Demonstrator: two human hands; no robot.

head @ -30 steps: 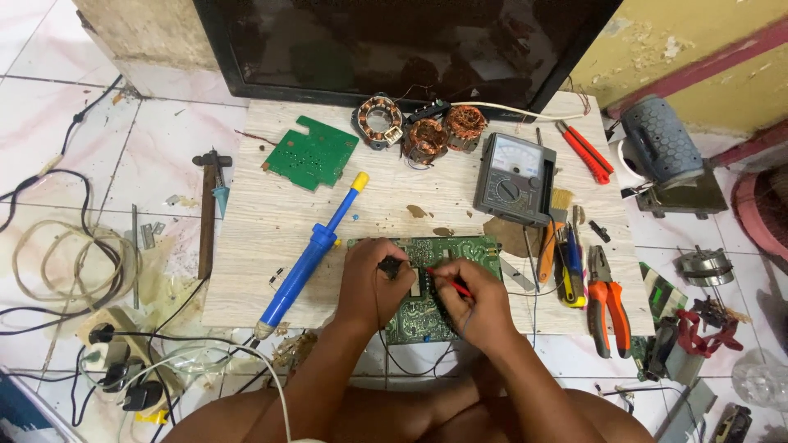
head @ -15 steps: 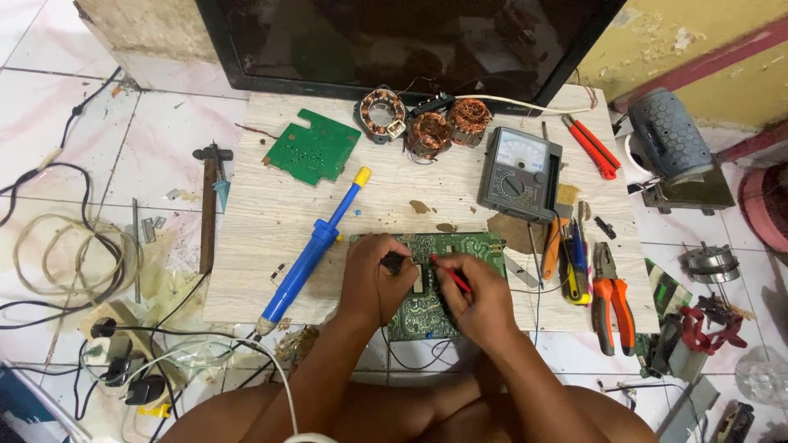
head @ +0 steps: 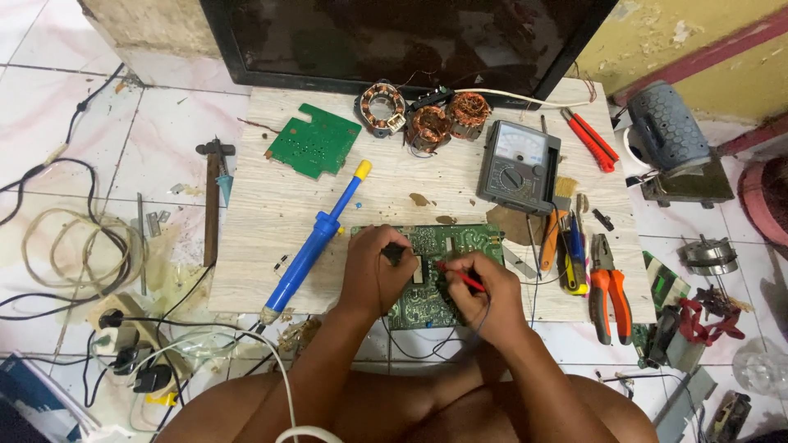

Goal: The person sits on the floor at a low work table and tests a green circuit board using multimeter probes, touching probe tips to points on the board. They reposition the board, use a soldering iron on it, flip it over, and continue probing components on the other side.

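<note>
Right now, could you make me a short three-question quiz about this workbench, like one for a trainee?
1. True or false: the left hand and the right hand both rest over the large green circuit board.
2. What does the right hand hold? A) a red probe B) the hammer C) the orange pliers
3. What is the long blue tool with a yellow tip lying left of the hands?

Key
1. True.
2. A, the red probe; the hammer and orange pliers lie untouched.
3. The desoldering pump, lying on the wooden board.
</note>
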